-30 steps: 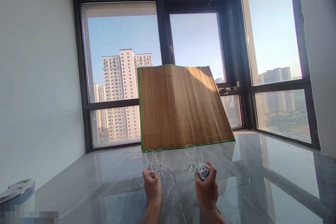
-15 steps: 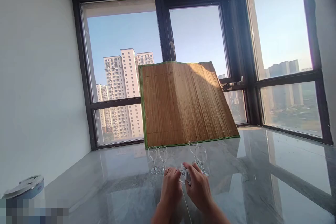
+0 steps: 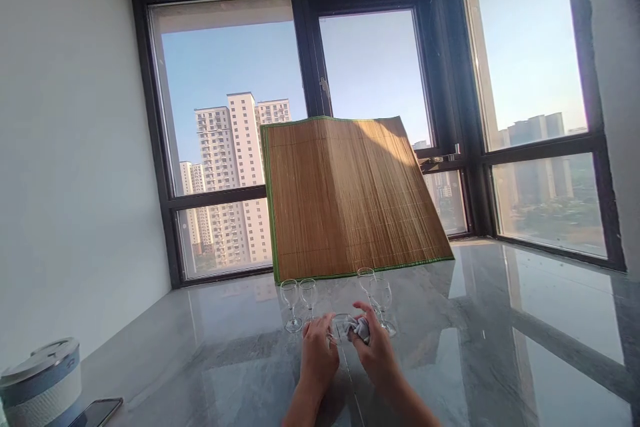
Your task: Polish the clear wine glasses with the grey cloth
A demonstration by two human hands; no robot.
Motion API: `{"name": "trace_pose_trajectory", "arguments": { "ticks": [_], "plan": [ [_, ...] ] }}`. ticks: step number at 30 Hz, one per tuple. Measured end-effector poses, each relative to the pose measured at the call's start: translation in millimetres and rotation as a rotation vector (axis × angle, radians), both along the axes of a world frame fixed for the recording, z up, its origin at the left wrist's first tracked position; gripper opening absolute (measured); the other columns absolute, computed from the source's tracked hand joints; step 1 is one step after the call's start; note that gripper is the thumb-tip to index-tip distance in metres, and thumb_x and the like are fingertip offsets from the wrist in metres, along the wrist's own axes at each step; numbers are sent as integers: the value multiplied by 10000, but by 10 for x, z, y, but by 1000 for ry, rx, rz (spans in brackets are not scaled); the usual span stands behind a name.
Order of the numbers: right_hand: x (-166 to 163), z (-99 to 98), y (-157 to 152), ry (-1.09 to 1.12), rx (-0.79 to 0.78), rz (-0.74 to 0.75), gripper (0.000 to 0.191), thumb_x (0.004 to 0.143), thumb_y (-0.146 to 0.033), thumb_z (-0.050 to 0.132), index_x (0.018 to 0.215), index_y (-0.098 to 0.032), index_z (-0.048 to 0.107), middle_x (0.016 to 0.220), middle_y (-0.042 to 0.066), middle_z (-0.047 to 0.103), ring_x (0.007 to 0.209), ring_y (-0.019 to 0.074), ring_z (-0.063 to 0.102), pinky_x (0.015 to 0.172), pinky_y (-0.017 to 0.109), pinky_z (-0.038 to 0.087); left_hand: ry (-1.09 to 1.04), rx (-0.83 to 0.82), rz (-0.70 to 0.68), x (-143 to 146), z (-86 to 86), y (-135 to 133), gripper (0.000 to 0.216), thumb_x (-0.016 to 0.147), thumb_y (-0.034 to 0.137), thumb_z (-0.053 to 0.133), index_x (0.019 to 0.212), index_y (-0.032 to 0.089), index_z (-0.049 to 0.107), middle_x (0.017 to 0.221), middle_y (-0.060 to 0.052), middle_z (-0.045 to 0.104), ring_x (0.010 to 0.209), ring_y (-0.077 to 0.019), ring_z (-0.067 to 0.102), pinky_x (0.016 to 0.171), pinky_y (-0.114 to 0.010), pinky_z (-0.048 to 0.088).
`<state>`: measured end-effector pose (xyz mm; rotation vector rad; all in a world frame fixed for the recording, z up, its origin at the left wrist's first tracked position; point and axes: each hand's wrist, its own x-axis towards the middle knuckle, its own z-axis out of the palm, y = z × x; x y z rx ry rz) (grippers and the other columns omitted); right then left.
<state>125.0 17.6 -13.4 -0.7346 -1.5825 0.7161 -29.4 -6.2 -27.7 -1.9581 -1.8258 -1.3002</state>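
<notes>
My left hand (image 3: 318,355) is closed round a small clear stemmed glass (image 3: 341,327), held on its side over the glossy grey table (image 3: 500,347). My right hand (image 3: 376,353) is closed on a small grey cloth (image 3: 361,328) and presses it into the glass's mouth. Two more clear glasses (image 3: 299,302) stand upright just left of my hands, and a second pair of glasses (image 3: 376,292) stands just behind my right hand.
A bamboo mat with green edging (image 3: 350,197) leans against the dark-framed windows at the table's far end. A white lidded container (image 3: 43,380) and a dark phone (image 3: 96,411) lie at the near left. A white wall runs along the left.
A second ago my hands were apart, the left at the left pair of glasses, the right holding the cloth. They have since come together, the left now holding a glass against the cloth.
</notes>
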Motion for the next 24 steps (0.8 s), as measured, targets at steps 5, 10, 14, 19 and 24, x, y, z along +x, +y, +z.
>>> {"name": "trace_pose_trajectory", "arguments": {
  "ticks": [5, 10, 14, 19, 24],
  "plan": [
    [33, -71, 76, 17, -21, 120, 383, 884, -416, 442, 1189, -207, 544, 662, -39, 532, 598, 165, 536, 594, 272, 427, 98, -20, -27, 22, 60, -101, 585, 685, 56, 437, 1206, 202, 659, 1116, -84, 706, 1041, -247, 625, 1016, -419, 409],
    [-1, -113, 124, 91, -43, 14, 391, 880, -399, 453, 1232, -230, 454, 790, -18, 581, 649, 161, 570, 671, 295, 478, 131, 0, 10, 54, 120, -119, 600, 698, 49, 423, 1236, 189, 650, 1104, -89, 701, 1030, -253, 616, 997, -417, 422],
    [-28, -155, 170, 112, -41, -174, 562, 760, -408, 568, 1254, -219, 378, 914, 17, 592, 720, 192, 620, 742, 349, 507, 157, 20, 8, 63, 152, -129, 594, 698, 47, 426, 1226, 185, 660, 1057, -86, 702, 1019, -252, 612, 989, -409, 430],
    [-3, -234, 198, -91, -149, -205, 479, 808, -495, 532, 1187, -210, 468, 902, 58, 662, 847, 272, 679, 793, 395, 509, 165, 24, 31, 55, 163, -149, 619, 679, 21, 427, 1225, 194, 662, 1045, -75, 697, 1010, -243, 610, 992, -402, 428],
    [37, -181, 113, -209, -34, -181, 402, 848, -384, 488, 1212, -214, 463, 881, 47, 684, 834, 256, 680, 754, 352, 496, 173, -24, 31, 44, 144, -138, 609, 698, 20, 420, 1231, 197, 655, 1043, -73, 695, 998, -248, 610, 980, -407, 425]
  ]
}}
